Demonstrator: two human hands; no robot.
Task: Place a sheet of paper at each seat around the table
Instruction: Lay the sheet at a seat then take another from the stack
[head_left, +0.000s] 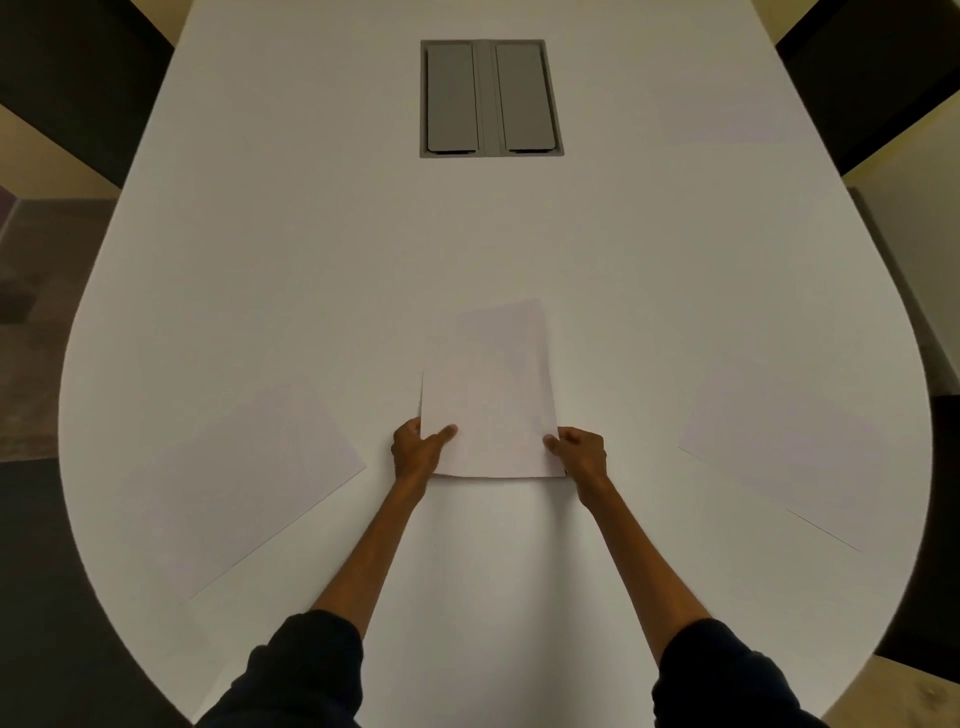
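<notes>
A white sheet of paper (491, 410) is held a little above the white table (363, 249), straight in front of me. My left hand (418, 449) pinches its lower left edge, thumb on top. My right hand (579, 452) grips its lower right corner. A second sheet (234, 483) lies flat and angled on the table at the left. A third sheet (779, 447) lies angled at the right. A faint further sheet (727, 111) rests near the far right edge.
A grey recessed cable box (491, 98) with two lids sits in the table's middle, farther away. Dark chair backs (78, 78) stand at the far left and at the far right (883, 78). The rounded table end curves near me.
</notes>
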